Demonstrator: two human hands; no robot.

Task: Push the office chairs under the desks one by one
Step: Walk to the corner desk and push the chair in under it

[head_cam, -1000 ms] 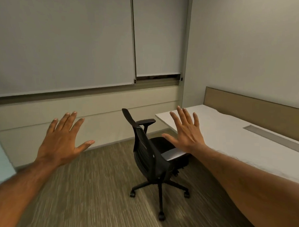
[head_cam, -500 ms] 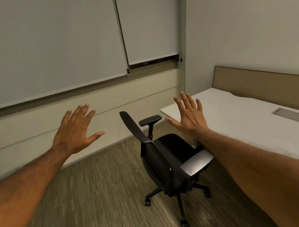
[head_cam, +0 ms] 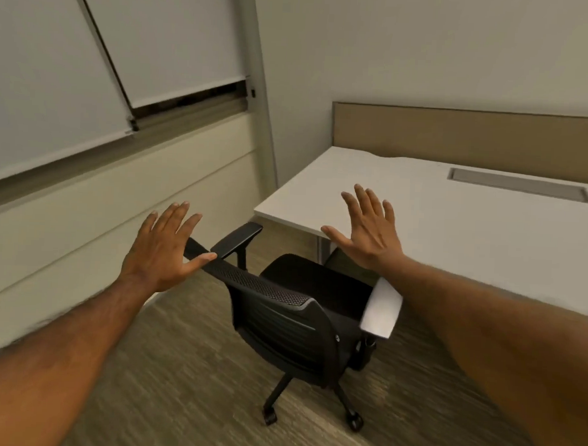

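Note:
A black office chair [head_cam: 295, 319] on castors stands on the carpet just off the near left corner of a white desk [head_cam: 471, 230], its backrest toward me and its seat facing the desk. My left hand [head_cam: 163, 247] is open with fingers spread, hovering at the left end of the backrest's top edge, thumb close to it. My right hand [head_cam: 366, 229] is open too, raised above the seat and right armrest, in front of the desk corner. Neither hand holds anything.
A tan partition panel [head_cam: 458, 135] runs along the desk's far side, with a grey cable tray [head_cam: 520, 185] set into the top. Roller blinds [head_cam: 108, 56] and a low wall ledge lie to the left. Carpet shows around the chair.
I have come closer to the chair and the view has tilted down. Both hands have moved forward and down; the left hand has reached the backrest's top edge.

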